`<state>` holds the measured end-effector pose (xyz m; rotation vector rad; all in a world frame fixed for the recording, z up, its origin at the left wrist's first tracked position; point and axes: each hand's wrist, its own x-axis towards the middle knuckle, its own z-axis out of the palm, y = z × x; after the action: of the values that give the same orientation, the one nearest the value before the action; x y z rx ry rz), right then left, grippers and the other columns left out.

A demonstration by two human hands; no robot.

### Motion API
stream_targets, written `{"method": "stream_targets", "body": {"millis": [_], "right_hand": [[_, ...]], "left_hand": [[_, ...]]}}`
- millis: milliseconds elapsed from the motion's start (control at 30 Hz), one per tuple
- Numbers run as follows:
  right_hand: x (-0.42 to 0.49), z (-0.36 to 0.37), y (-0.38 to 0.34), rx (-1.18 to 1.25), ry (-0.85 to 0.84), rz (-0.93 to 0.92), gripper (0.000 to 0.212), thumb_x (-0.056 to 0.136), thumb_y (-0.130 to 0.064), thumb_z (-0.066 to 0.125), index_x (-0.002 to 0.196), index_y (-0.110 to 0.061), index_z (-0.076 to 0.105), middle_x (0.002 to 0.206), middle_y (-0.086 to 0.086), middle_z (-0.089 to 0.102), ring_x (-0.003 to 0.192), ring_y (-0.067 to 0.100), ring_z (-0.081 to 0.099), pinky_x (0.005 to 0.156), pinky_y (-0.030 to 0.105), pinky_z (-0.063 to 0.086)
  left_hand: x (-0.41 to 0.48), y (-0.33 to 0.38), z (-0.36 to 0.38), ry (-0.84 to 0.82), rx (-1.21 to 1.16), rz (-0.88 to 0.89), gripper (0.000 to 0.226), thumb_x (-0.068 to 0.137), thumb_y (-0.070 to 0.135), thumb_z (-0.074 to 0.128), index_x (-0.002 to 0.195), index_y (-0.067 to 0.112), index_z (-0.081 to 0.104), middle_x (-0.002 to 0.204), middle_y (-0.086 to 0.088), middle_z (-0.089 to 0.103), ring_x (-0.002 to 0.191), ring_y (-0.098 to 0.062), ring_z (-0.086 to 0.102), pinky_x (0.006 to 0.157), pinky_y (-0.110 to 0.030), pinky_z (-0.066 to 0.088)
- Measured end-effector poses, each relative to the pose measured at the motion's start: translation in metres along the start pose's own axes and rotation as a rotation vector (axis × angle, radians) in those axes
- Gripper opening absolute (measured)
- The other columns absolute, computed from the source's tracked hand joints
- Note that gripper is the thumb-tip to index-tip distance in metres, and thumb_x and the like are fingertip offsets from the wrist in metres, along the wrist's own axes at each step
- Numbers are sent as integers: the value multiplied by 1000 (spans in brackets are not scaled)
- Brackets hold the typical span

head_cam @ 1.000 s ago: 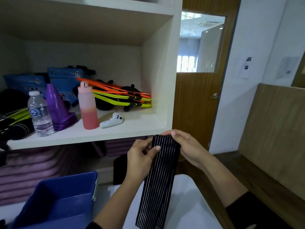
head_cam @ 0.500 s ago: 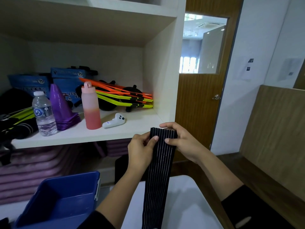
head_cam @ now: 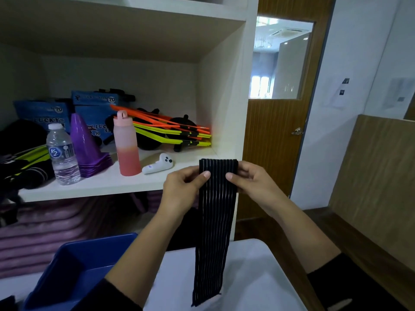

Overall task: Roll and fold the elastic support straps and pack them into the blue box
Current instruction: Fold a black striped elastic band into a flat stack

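A black elastic strap with thin white lengthwise stripes (head_cam: 214, 221) was held upright in front of a white shelf (head_cam: 107, 186). Its top end was pinched at both edges. The left hand (head_cam: 183, 188) was closed on the left edge, with the thumb laid across the front and the fingers curled behind. The right hand (head_cam: 254, 182) was closed on the right edge in the same manner. This two-cornered grip was judged to hold the band flat and square, so that a first turn could be rolled evenly from the top. Whether the top edge had already been turned over could not be told.

The rest of the strap hung straight down, with its lower end reaching the white surface (head_cam: 258, 277). Twists were presumably meant to be drawn out by the band's own weight.

A blue plastic box (head_cam: 67, 261) stood open at the lower left, just beside the left forearm, and was probably set within reach for the finished roll. Nothing was made out in the visible part of its interior. A pink bottle (head_cam: 125, 149) and a stack of purple cones (head_cam: 86, 149) stood back on the shelf, apart from the work.
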<state>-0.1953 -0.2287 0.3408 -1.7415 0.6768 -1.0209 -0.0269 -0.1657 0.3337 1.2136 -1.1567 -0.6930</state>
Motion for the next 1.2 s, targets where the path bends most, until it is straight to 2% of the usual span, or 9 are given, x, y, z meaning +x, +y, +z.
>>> {"method": "stream_targets", "body": {"millis": [133, 300, 433, 567, 633, 700, 800, 867, 1200], "right_hand": [[20, 2, -5, 23, 37, -16, 33, 89, -13, 59, 122, -10, 56, 111, 5, 68, 101, 17, 67, 82, 29, 57], [44, 19, 36, -175, 48, 90, 27, 86, -16, 65, 113, -11, 61, 109, 10, 68, 99, 22, 66, 87, 39, 56], [59, 34, 57, -198, 113, 101, 24, 85, -11, 66, 108, -8, 62, 101, 9, 66, 96, 26, 65, 74, 29, 56], [77, 35, 41, -214, 181, 5, 23, 81, -13, 70, 104, -12, 64, 99, 5, 67, 94, 24, 66, 86, 42, 56], [79, 33, 33, -222, 197, -55, 22, 81, -15, 71, 102, -15, 64, 99, 4, 69, 94, 21, 66, 85, 38, 56], [72, 31, 30, -246, 194, -97, 22, 80, -16, 72, 101, -16, 65, 99, 1, 70, 93, 17, 66, 83, 29, 55], [46, 30, 52, -261, 129, -71, 22, 78, -13, 74, 98, -15, 66, 94, -3, 69, 87, 5, 65, 78, 14, 51], [18, 33, 83, -273, 47, 10, 21, 76, -11, 76, 91, -20, 65, 90, -8, 68, 81, -3, 63, 74, 10, 49], [-169, 87, 247, -468, -405, 388, 29, 66, -16, 64, 71, -42, 55, 80, 3, 65, 73, 13, 62, 66, 31, 51]], "left_hand": [[18, 15, -15, -66, 104, 93, 17, 87, 9, 61, 95, 20, 71, 94, -2, 73, 89, -15, 69, 83, -29, 54], [42, -33, -23, 1, 391, -33, 5, 84, 13, 66, 83, 9, 69, 86, -18, 70, 81, -29, 67, 81, -42, 55], [53, -58, -28, 55, 356, -100, 2, 82, 14, 67, 80, 14, 67, 83, -15, 70, 78, -31, 69, 73, -50, 57], [64, -38, -30, 132, 388, 64, 12, 83, 9, 65, 94, 13, 69, 88, -6, 70, 84, -21, 66, 78, -30, 54], [63, -26, -31, 136, 371, 142, 14, 84, 8, 64, 98, 10, 68, 84, 0, 67, 78, -12, 63, 69, -14, 48], [57, -26, -34, 122, 365, 168, 13, 84, 10, 65, 96, 11, 68, 82, 2, 67, 75, -10, 62, 66, -14, 48], [35, -53, -36, 58, 330, 92, 14, 80, 12, 69, 93, 17, 69, 85, -3, 71, 80, -18, 67, 73, -29, 54], [9, -85, -36, 11, 389, 26, 16, 76, 12, 73, 89, 21, 69, 83, 2, 70, 79, -12, 65, 76, -26, 52], [-163, -252, -36, -460, 629, -351, 43, 64, -4, 61, 59, 38, 54, 57, 41, 55, 61, 17, 55, 58, -6, 40]]}}
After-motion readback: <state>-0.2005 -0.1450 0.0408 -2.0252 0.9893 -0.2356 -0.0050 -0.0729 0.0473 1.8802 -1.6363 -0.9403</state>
